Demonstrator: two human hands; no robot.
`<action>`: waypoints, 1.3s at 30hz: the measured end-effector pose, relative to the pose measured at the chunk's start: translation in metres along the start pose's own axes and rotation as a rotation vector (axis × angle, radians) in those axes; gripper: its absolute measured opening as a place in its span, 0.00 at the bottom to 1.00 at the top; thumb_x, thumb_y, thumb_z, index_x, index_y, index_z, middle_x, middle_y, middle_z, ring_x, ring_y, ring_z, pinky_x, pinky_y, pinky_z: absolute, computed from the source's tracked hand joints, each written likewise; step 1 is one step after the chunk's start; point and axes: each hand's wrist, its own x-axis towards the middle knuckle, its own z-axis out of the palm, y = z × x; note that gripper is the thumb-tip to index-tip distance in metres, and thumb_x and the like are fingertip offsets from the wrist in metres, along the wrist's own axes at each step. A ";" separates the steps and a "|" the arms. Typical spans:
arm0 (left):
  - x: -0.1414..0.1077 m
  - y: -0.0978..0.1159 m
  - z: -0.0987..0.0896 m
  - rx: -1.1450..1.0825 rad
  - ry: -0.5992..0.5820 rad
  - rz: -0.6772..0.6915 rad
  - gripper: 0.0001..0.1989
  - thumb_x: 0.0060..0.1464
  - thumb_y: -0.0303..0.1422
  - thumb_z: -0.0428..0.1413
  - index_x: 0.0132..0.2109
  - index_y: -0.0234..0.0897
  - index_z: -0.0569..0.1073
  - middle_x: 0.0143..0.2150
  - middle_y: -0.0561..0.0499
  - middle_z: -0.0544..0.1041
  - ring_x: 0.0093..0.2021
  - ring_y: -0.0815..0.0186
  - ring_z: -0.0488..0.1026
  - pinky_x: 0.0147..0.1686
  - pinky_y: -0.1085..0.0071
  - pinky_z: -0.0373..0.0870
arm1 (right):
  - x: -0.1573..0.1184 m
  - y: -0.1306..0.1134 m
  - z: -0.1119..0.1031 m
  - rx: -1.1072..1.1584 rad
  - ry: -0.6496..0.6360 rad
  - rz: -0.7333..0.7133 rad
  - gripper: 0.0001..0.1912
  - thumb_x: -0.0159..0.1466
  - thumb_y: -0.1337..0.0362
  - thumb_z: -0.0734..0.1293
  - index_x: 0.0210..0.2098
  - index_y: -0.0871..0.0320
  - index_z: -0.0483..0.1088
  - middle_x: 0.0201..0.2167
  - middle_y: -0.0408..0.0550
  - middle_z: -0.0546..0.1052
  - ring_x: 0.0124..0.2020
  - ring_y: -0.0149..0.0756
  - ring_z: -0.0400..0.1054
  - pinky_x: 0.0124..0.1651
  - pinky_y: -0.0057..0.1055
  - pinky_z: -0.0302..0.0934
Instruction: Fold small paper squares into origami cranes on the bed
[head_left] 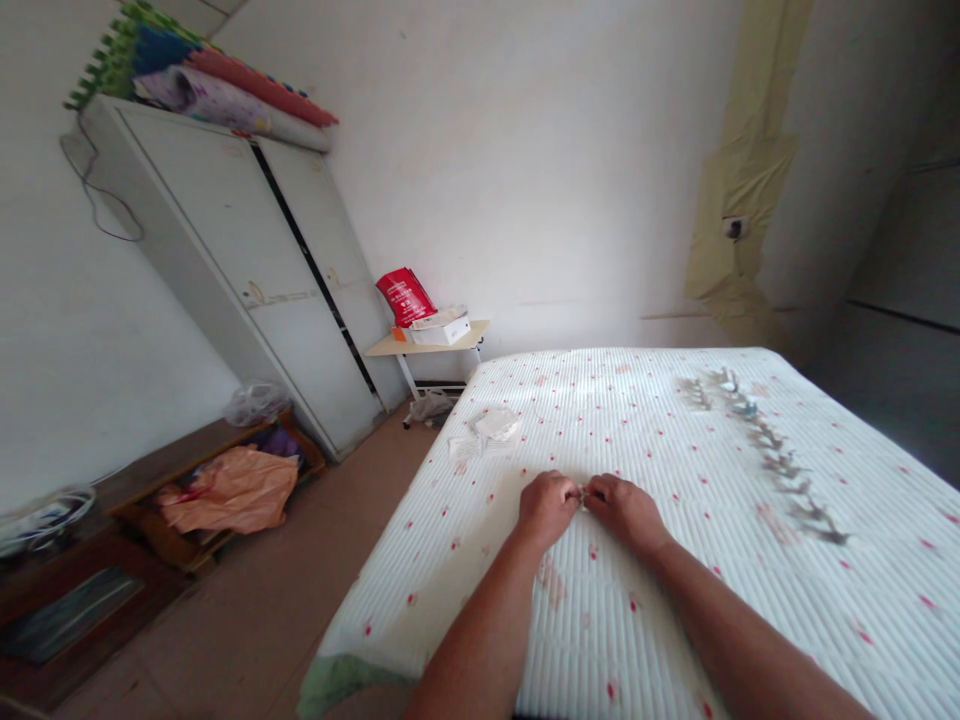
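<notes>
My left hand [551,505] and my right hand [621,508] meet low over the bed, fingers pinched, knuckles up. Between their fingertips is a small pale piece [582,496], mostly covered, and its kind does not show. Under them lies a white ribbed bedspread [622,620] with red spots. To the right runs a row of small grey-brown spiky pieces [784,462], blurred. A shorter group of similar pieces [696,393] sits beside its far end. Left of my hands, toward the bed's edge, lies a small stack of white papers or packets [495,424].
Beyond the bed's far left corner, a small table [382,347] bears a red bag [405,296] and a white box [442,328]. A tall grey cabinet [202,230] stands left, with rolled mats [240,105] on top. Orange cloth [232,490] covers a low wooden cabinet.
</notes>
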 end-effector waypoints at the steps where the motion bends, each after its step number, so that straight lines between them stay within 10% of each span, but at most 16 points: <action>1: 0.000 0.000 0.001 0.009 0.002 0.017 0.06 0.51 0.31 0.51 0.33 0.39 0.74 0.34 0.52 0.73 0.37 0.68 0.68 0.36 0.75 0.61 | 0.000 0.000 0.000 -0.002 -0.001 0.002 0.10 0.60 0.64 0.58 0.29 0.57 0.70 0.30 0.45 0.73 0.31 0.30 0.66 0.30 0.24 0.48; 13: 0.006 -0.008 0.008 0.085 0.010 0.225 0.08 0.53 0.27 0.48 0.32 0.35 0.71 0.33 0.48 0.71 0.38 0.65 0.65 0.40 0.70 0.60 | 0.000 -0.001 -0.001 -0.011 -0.007 0.000 0.11 0.61 0.62 0.59 0.28 0.57 0.70 0.29 0.44 0.73 0.29 0.29 0.65 0.29 0.24 0.48; 27: 0.002 -0.009 0.003 -0.114 0.055 0.121 0.07 0.49 0.29 0.53 0.33 0.40 0.76 0.33 0.52 0.72 0.39 0.67 0.66 0.40 0.74 0.61 | 0.000 0.003 0.000 0.047 0.010 -0.003 0.10 0.60 0.63 0.59 0.28 0.57 0.71 0.28 0.44 0.73 0.29 0.30 0.66 0.29 0.24 0.50; 39: 0.005 -0.012 0.009 -0.091 0.101 0.144 0.05 0.50 0.30 0.54 0.30 0.37 0.75 0.30 0.52 0.71 0.35 0.70 0.66 0.35 0.75 0.60 | -0.006 0.000 -0.013 -0.204 0.116 -0.340 0.12 0.62 0.69 0.56 0.34 0.55 0.72 0.37 0.48 0.71 0.33 0.31 0.66 0.29 0.24 0.53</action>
